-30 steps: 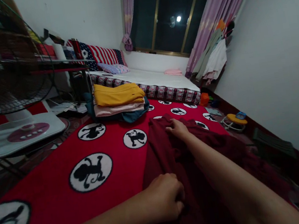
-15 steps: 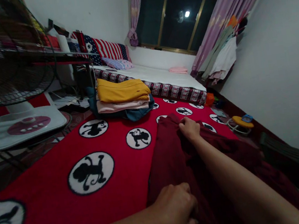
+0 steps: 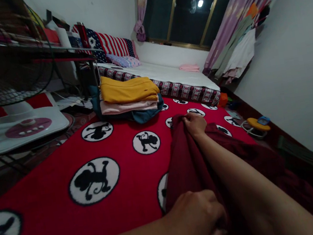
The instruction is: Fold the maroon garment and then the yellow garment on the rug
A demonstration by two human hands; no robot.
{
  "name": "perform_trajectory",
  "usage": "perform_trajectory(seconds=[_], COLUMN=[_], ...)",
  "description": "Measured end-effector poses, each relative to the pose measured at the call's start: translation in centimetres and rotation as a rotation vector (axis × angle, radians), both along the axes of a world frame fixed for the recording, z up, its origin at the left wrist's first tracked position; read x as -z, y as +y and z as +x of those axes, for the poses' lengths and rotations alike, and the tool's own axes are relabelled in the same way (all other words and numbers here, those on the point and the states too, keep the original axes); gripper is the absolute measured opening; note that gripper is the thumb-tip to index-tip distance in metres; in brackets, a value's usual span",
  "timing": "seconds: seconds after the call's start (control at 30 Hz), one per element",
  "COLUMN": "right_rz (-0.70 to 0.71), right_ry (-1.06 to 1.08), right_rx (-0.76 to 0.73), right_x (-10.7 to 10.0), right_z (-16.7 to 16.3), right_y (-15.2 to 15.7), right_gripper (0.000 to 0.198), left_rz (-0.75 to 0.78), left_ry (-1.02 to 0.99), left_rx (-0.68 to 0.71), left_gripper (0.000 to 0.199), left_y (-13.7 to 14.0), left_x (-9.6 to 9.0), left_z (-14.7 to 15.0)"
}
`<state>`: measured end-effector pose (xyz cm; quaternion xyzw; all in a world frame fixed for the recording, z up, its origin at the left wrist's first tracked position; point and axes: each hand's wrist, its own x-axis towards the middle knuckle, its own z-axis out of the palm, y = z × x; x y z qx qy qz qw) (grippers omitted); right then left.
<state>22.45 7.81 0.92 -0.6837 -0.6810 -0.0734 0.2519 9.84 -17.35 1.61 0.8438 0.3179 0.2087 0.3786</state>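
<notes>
A maroon garment [image 3: 181, 165], its exact kind unclear, lies over a red blanket [image 3: 131, 184] printed with black monkeys in white circles. My right hand [image 3: 195, 123] is closed on the garment's far edge and lifts it into a ridge. Closer to me, my left hand [image 3: 196, 217] grips the near part of the same cloth in a fist. The fabric between the two hands is drawn into folds. More of it spreads to the right, partly hidden beneath my right forearm. Beyond my hands sits a stack of folded clothes, with a yellow garment [image 3: 129, 89] on top.
An electric fan [image 3: 29, 130] stands at the left, beside a cluttered shelf. Behind the blanket is a bed [image 3: 164, 71] with pillows, below a dark window. Clothes [image 3: 241, 55] hang by the right wall, and a yellow-topped stool [image 3: 259, 123] stands below them.
Both hands have shifted the maroon cloth slightly right, uncovering another white circle on the blanket. The far edge is raised more and bunched under my right hand. The view has tilted a little.
</notes>
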Motion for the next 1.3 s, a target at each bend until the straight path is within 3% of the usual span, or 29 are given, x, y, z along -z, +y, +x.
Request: perform_trajectory(seconds=[0.1,0.2,0.33,0.43,0.53,0.63,0.73,0.83,0.93,1.0,1.13,1.23,1.3], right_rz=[-0.121,-0.146,-0.15,-0.161,-0.349,-0.477,-0.389,-0.226,-0.205,-0.194,0.018,0.073,0.08], right_ry=[0.029,0.066,0.092,0.068,-0.094,-0.257,-0.328,-0.351,-0.433,-0.525,-0.53,-0.401,-0.329], right_rx=[0.051,0.063,0.008,0.037,0.051,-0.026,-0.017,0.119,0.247,0.246,-0.002,-0.255,-0.33], right_x=[1.7,2.7,1.6,0.0,-0.9,-1.1,-1.9,-3.5,-4.6,-4.8,-4.0,-1.8,0.2], right_z=[0.3,0.5,2.3,5.8,10.4,14.0,15.7,16.4,16.6,16.0,12.0,8.9,8.2], right_y=[0.2,0.4,0.1,-1.4,-3.8,-6.5,-8.7,-10.1,-10.8,-11.0,-11.6,-12.5,-13.2], right_gripper=[0.029,0.03,0.033,0.041,0.054,0.046,0.032,0.033,0.029,0.024,0.025,0.023,0.025], left_rz=[-0.032,-0.066,-0.009,0.07,0.096,0.117,0.119,0.104,0.097,0.065,-0.004,0.149,0.289], left_ry=[0.148,0.197,0.156,0.109,0.027,-0.013,-0.016,-0.011,0.052,0.113,0.068,-0.016,0.034], left_rx=[0.038,0.046,-0.011,-0.036,-0.047,-0.079,-0.117,-0.124,-0.067,0.03,0.179,-0.002,-0.171], left_gripper=[0.023,0.02,0.016,0.02,0.02,0.015,0.01,0.009,0.01,0.009,0.019,0.021,0.029], left_y=[0.3,0.3,-0.4,-0.7,-0.6,-0.4,-0.4,-0.7,-1.2,-1.5,-1.1,0.7,2.6], left_x=[1.1,1.5,1.5,1.7,1.2,0.0,-1.2,-1.5,-1.2,-1.1,-1.5,-1.5,-0.5], left_z=[0.4,0.5,0.1,-0.1,-0.2,-0.3,-0.7,-0.9,-0.9,-0.9,-0.8,-0.5,-0.3])
